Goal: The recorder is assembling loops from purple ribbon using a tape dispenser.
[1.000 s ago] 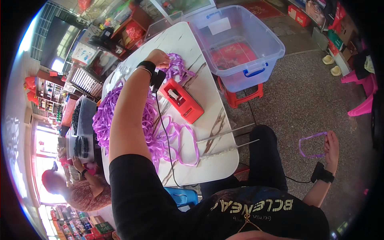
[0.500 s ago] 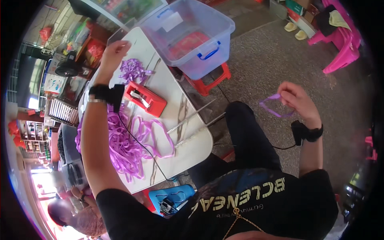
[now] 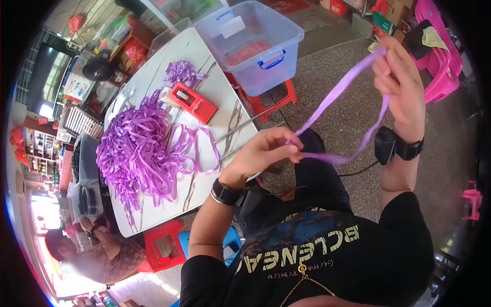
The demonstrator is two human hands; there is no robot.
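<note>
A loop of purple ribbon point(image 3: 335, 93) hangs stretched between my two hands, over the floor and my leg. My left hand point(image 3: 266, 152) pinches one end of the loop between thumb and fingers, just off the table's edge. Higher up on the right, my right hand point(image 3: 401, 77) has its fingers curled on the other end. Left of my hands, a big tangled pile of purple ribbon loops point(image 3: 133, 148) covers much of the white marbled table point(image 3: 222, 84). Beyond it sit a red tape dispenser point(image 3: 193, 103) and a smaller heap of purple ribbon point(image 3: 183, 73).
Two thin metal rods point(image 3: 244, 127) stick out across the table's right edge. A clear plastic bin point(image 3: 255, 51) with a blue handle stands on a red stool point(image 3: 289, 97). At lower left sits another person point(image 3: 97, 250) near a red stool point(image 3: 162, 246). Pink chairs point(image 3: 442, 66) are at far right.
My left hand has come from the table's far end to the ribbon and now pinches it. The right hand has risen, and the loop is drawn out longer between both hands.
</note>
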